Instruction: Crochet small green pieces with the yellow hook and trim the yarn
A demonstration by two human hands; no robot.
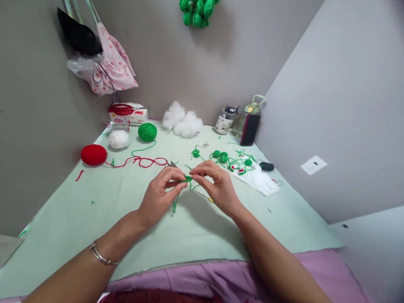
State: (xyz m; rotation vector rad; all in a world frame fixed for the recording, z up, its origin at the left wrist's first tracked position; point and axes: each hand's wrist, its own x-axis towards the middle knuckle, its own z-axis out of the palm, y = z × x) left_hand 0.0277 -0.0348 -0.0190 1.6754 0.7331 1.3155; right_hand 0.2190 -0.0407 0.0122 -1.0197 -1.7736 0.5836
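A small green crocheted piece (187, 178) is pinched between the fingertips of my left hand (161, 191) and my right hand (216, 185), above the middle of the table. Green yarn tails dangle from it below my fingers. Both hands are closed on the piece, with thumb and forefinger meeting. On the cloth beside my right hand lies a crochet hook (205, 196) with a yellow handle, partly covered by that hand. Scissors (172, 164) lie just beyond my left fingers, their handles hidden.
Red yarn (94, 155), white yarn (118, 139) and green yarn (147, 132) balls sit at the back left. White stuffing (182, 120) lies by the wall. Small green crocheted balls (223, 157) rest on the right, near a phone (250, 129), a bottle (252, 108) and a pen cup (224, 123).
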